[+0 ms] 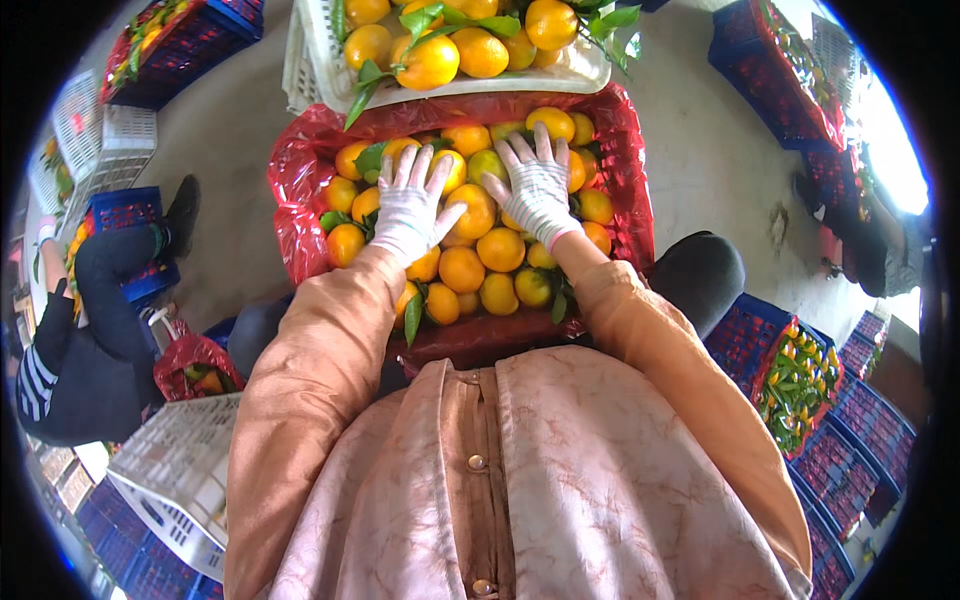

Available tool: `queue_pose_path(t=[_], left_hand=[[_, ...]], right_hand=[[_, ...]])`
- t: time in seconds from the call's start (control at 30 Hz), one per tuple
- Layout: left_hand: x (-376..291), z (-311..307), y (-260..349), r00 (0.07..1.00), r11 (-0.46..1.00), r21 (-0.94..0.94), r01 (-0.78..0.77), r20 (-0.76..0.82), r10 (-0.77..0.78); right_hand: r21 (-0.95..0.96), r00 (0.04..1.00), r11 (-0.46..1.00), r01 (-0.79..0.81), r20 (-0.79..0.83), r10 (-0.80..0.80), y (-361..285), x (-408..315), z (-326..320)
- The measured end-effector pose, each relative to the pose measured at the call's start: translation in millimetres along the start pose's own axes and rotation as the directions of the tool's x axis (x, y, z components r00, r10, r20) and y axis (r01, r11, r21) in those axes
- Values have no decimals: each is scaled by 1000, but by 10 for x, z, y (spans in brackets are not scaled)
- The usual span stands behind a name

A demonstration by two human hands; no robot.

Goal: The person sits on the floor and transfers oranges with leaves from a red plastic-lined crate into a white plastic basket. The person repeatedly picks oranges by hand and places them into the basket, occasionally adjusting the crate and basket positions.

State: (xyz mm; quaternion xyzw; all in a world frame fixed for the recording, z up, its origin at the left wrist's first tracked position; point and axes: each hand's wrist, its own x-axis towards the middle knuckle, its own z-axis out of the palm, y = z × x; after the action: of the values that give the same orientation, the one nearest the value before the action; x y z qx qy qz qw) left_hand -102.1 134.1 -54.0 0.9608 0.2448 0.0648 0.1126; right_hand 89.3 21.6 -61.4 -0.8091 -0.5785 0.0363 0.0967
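Before me is a crate lined with red plastic film, filled with orange and greenish-yellow citrus fruits, some with green leaves. My left hand, in a white striped knit glove, lies palm down with spread fingers on the fruits at the left. On the fruits at the upper right, my right hand rests in the same way, gloved and with fingers apart. Neither hand is closed around a fruit. Beyond the red-lined crate, a white plastic crate holds larger-looking oranges with leafy stems.
At left, a seated person is beside a blue crate. A white crate stands by my left elbow. Blue crates with red liners sit at the upper left, upper right and lower right. Another person is at the right.
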Motion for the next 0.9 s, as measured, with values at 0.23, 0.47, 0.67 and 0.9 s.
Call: queue_pose_path(t=[0.23,0.47,0.67,0.9], left_hand=[[-787,-493,-365,560,832,-132,539,-682,-471],[-969,-456,-537,310,303,-344,889,-38,-950],[-1003,-459,-601,259,221,-334,916,72,-963],[-1049,-707,-718,442,450,-259,855,-90,-892]], right_hand=[[202,747,971,-130,-624,230,738,-320,-552],[313,689,629,-712,133,713,1291,-628,-524],[433,816,779,-453,-152,558,1436,-676,-338],[283,749,890,-358,-482,455,1100,-455,-465]])
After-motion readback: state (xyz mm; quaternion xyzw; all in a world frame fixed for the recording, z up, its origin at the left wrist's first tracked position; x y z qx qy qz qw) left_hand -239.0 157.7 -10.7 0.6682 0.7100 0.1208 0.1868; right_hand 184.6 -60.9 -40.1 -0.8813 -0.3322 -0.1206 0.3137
